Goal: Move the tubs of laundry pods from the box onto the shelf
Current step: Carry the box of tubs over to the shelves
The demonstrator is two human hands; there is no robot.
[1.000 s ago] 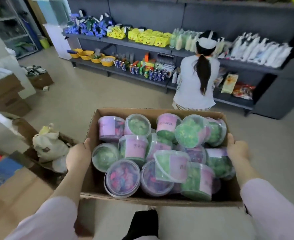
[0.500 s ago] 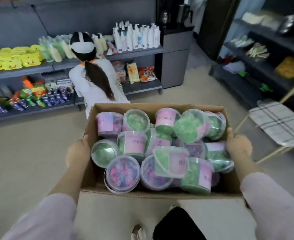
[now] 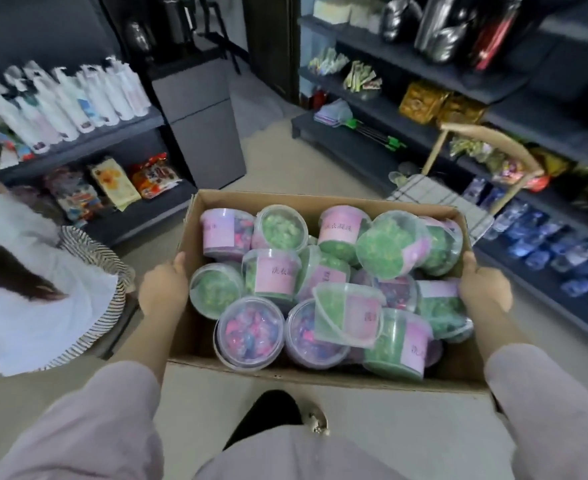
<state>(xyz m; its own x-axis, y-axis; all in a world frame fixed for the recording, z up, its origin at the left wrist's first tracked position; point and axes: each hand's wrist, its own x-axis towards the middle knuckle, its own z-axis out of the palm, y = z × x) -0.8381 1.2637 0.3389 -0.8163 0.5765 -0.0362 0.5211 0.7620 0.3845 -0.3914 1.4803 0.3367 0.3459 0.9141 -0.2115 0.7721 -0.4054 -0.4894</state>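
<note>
I carry an open cardboard box (image 3: 320,377) in front of me, above the floor. It is piled with several clear tubs of laundry pods, some green (image 3: 392,244), some pink and blue (image 3: 250,332), most with pink labels. My left hand (image 3: 162,291) grips the box's left wall, thumb over the rim. On the opposite wall my right hand (image 3: 484,289) holds the same way. A dark shelf unit (image 3: 545,282) with goods runs along the right.
A person in white with a striped hem (image 3: 88,303) crouches at the left, close to the box. Behind them is a dark shelf (image 3: 88,140) with white bottles and snack packs. A wooden chair with a checked cushion (image 3: 434,199) stands just beyond the box.
I have turned to the right with the box. The crouching person has slid from ahead to the left edge, and the right-hand shelves and chair now lie ahead. Both hands keep their hold.
</note>
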